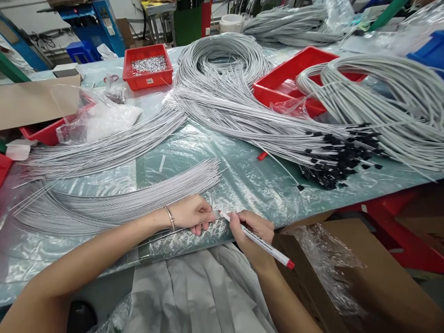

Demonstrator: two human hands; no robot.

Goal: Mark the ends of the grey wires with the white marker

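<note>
My left hand (192, 213), a bracelet at its wrist, pinches the end of a few thin grey wires (161, 236) over the front of the table. My right hand (255, 229) grips a white marker pen (268, 249) with a red end. The pen's red tip meets or almost touches the wire ends at my left fingertips; exact contact is too small to tell. Just beyond my left hand lies a fanned bundle of cut grey wires (138, 201).
Behind sit coiled wires (222, 46) and a bundle with black ends (340, 157). A red bin (147, 83) holds small metal parts; another red bin (277, 83) stands right. Thick cable coils (381, 101) lie at right. A cardboard box (388, 268) stands below the table edge.
</note>
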